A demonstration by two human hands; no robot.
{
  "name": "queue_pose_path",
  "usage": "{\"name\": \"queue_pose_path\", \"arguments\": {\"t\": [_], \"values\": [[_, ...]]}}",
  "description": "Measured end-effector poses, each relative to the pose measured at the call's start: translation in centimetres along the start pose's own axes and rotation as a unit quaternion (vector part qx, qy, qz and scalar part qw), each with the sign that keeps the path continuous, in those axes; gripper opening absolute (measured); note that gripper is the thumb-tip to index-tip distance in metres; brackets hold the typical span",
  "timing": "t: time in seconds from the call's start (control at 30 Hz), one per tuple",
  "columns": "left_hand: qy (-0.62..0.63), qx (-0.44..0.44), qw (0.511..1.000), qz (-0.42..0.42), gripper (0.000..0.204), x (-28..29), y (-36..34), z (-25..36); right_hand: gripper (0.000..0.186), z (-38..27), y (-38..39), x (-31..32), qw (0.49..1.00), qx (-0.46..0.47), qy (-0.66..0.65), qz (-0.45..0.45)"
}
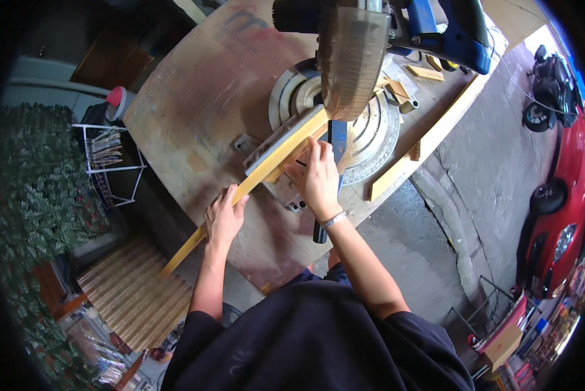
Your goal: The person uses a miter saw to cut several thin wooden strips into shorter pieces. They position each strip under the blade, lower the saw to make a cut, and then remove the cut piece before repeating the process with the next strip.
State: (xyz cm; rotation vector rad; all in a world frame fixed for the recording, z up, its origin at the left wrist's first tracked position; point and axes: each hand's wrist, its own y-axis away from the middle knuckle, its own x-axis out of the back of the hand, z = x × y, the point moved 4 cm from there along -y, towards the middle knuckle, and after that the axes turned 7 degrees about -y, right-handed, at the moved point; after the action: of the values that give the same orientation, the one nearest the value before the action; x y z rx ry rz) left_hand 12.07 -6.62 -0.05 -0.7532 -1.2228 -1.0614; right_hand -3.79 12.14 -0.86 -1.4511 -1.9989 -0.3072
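A long, narrow wooden strip lies along the metal fence of a mitre saw, its near end sticking out past the table at lower left. My left hand is closed round the strip near the table's edge. Closer to the saw, my right hand has its fingertips pressed against the strip, the thumb lower down and partly hidden. The strip's far end reaches the saw's cloudy blade guard. Under the guard, a blue bar crosses the round, slotted base. The blade itself is hidden.
Short wood offcuts lie behind the saw on the worktable. A longer wooden strip runs along its right edge. The saw's blue handle overhangs the back. Corrugated sheet is at lower left; a red car stands right.
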Motion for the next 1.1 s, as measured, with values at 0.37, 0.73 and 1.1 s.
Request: {"name": "queue_pose_path", "arguments": {"t": [0.37,0.73,1.1], "values": [[-0.019,-0.001,0.999,-0.050,0.032,-0.2,-1.6,1.3,0.107,1.4,0.9,-1.3,1.000,0.009,0.028,-0.004],[-0.025,-0.030,0.994,-0.107,0.034,0.6,-1.3,0.2,0.120,2.0,0.6,-1.2,1.000,0.021,0.012,-0.009],[-0.010,-0.017,0.995,-0.100,0.040,0.6,-0.8,-0.4,0.118,1.6,0.1,-1.0,0.997,0.018,0.064,-0.039]]}}
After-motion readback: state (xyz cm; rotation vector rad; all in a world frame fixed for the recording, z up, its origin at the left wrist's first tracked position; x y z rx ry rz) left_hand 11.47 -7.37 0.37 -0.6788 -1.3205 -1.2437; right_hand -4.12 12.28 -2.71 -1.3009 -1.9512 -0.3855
